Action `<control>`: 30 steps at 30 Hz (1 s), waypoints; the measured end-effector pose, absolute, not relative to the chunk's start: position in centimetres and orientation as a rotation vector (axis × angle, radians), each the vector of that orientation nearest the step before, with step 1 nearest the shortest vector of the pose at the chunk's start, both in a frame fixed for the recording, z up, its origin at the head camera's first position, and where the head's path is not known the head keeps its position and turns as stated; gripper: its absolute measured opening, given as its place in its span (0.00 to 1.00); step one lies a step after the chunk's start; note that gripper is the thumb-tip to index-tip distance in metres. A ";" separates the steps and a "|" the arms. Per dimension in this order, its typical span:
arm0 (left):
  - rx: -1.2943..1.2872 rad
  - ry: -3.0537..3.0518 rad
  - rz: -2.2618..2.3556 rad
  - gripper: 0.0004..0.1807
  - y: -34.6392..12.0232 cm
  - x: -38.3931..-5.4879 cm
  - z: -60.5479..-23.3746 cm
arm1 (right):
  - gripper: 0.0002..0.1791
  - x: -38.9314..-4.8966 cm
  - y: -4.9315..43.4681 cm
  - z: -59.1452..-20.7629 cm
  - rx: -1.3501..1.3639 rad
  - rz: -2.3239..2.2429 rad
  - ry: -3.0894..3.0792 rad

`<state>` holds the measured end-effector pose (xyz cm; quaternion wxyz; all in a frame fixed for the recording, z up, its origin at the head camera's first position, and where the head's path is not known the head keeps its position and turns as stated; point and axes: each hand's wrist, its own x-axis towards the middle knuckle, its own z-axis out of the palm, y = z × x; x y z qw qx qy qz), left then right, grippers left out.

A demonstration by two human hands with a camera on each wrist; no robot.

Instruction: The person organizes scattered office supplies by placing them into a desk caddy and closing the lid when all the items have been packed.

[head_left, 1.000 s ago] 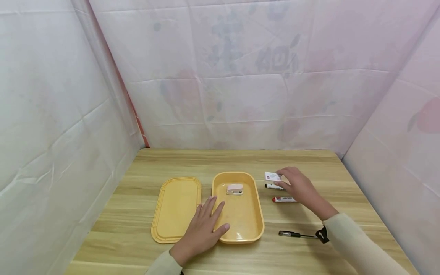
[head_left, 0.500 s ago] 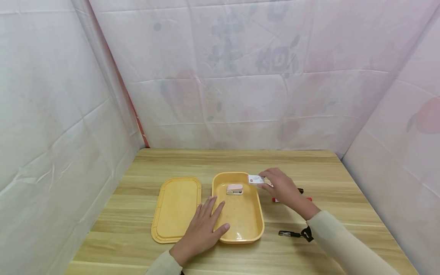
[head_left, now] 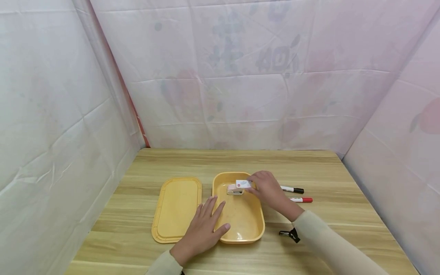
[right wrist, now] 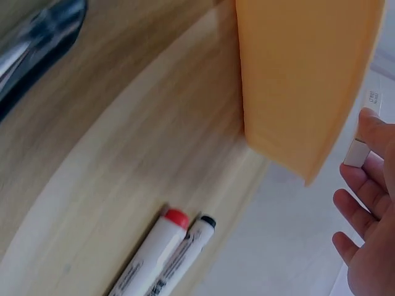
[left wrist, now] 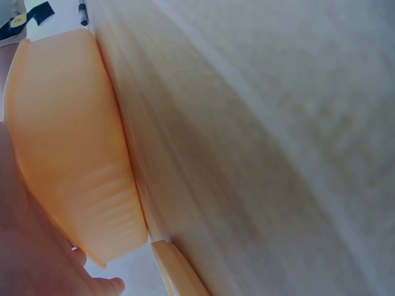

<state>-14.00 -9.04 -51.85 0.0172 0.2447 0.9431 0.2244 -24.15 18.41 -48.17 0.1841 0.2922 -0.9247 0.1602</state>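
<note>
Pinching a box (head_left: 242, 184) in our right hand (head_left: 269, 189), left hand (head_left: 201, 230) spread, we have the stapler (head_left: 233, 190) in the tray (head_left: 239, 219), markers (head_left: 301, 199) and pen (head_left: 284, 233) outside.

White box (head_left: 242, 184), pinched by the right hand (head_left: 269, 189): small red logo on upper face; dark print on end, too small to read.
Red-capped marker (right wrist: 147, 256), right of those fingers: dark lettering, illegible.
Black-capped marker (right wrist: 187, 254), alongside: same, illegible.
Back curtain (head_left: 240, 99), well beyond fingers: large faint characters, unreadable.
</note>
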 end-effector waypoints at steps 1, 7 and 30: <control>0.762 2.932 0.697 0.41 -9.0 -14.0 -51.8 | 0.19 -24.1 18.2 -48.3 0.829 0.445 -2.605; 0.784 2.939 0.694 0.40 -9.0 -14.0 -51.8 | 0.19 -23.9 17.1 -48.7 0.839 0.403 -2.638; 0.764 2.945 0.681 0.42 -9.0 -14.0 -51.8 | 0.16 -23.6 15.3 -50.6 0.912 0.294 -2.613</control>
